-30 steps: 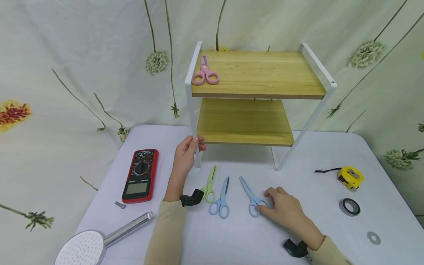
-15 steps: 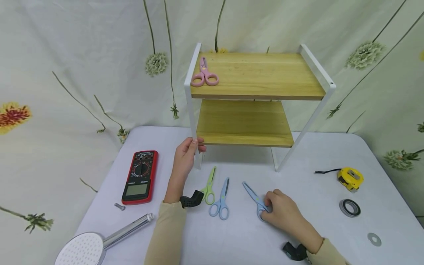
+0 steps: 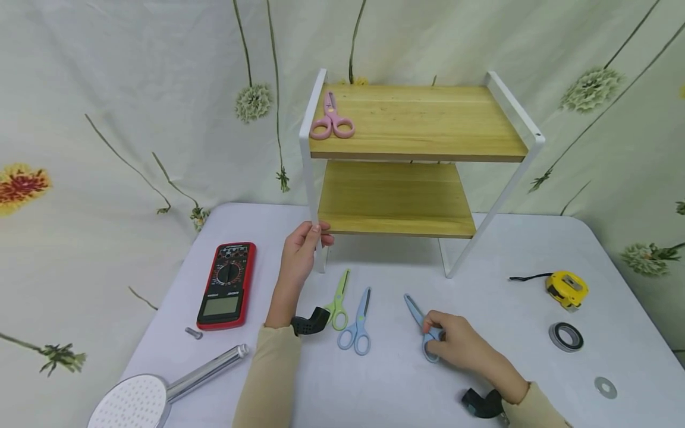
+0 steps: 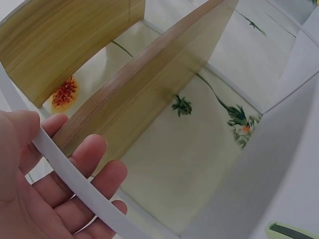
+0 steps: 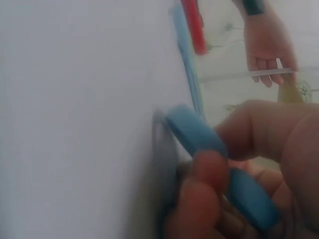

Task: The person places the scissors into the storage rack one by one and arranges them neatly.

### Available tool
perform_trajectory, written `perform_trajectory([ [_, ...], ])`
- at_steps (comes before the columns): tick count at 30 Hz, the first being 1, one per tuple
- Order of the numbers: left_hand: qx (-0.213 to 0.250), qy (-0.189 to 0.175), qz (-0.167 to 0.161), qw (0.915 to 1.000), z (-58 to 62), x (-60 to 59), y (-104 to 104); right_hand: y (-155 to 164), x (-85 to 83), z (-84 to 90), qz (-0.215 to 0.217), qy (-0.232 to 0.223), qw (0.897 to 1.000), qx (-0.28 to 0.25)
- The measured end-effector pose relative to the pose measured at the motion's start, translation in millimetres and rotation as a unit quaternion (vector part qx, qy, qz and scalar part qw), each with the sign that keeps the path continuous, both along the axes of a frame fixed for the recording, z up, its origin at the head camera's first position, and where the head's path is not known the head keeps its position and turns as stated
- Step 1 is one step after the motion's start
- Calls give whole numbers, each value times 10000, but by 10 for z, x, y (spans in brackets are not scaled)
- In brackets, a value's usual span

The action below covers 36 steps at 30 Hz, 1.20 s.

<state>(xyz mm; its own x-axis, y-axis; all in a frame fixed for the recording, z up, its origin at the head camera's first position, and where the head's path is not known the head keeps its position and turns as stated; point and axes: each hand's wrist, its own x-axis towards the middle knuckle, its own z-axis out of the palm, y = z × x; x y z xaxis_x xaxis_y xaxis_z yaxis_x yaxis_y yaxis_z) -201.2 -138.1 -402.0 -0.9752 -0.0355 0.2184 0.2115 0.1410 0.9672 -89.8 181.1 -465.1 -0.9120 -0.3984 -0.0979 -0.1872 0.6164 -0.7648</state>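
Observation:
A two-tier shelf (image 3: 396,221) with wooden boards and a white frame stands at the back of the table. My left hand (image 3: 299,249) grips its front left leg by the lower board; in the left wrist view, the fingers (image 4: 89,154) curl round the white bar. Low over the table, my right hand (image 3: 460,339) pinches the handle of blue scissors (image 3: 414,309), whose blades point away to the left. The right wrist view shows the blue handle (image 5: 194,130) between thumb and fingers. A second pair of blue scissors (image 3: 360,321) and green scissors (image 3: 338,300) lie between the hands.
Pink scissors (image 3: 330,119) lie on the top board's left end. To the left are a red multimeter (image 3: 227,285), a bolt (image 3: 194,333) and a shower head (image 3: 131,401). To the right are a yellow tape measure (image 3: 567,289), a black-and-silver ring (image 3: 566,337) and a flat washer (image 3: 605,387).
My right hand has taken hold of the right blue scissors by the handle and shifted them slightly right and toward me. The left hand has kept its grip on the shelf leg.

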Motion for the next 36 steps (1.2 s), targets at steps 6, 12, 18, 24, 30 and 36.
perform_trajectory([
  [6,-20,8,-14,10000,10,17,2,42,-34,-20,76,-296,9990,-337],
  [12,27,8,47,10000,11,25,8,55,-58,9,218,-432,9971,-581],
  [18,70,13,66,10000,-3,25,19,44,-95,230,803,-393,9787,-1848],
  [24,79,55,20,10000,-12,4,22,18,-165,1025,1745,709,9454,-2661],
  [30,127,64,85,9999,-13,15,9,-89,-321,1965,1611,1773,9185,-3145],
  [36,173,64,16,9998,-14,9,16,-346,-705,2685,431,2033,9424,-2619],
])
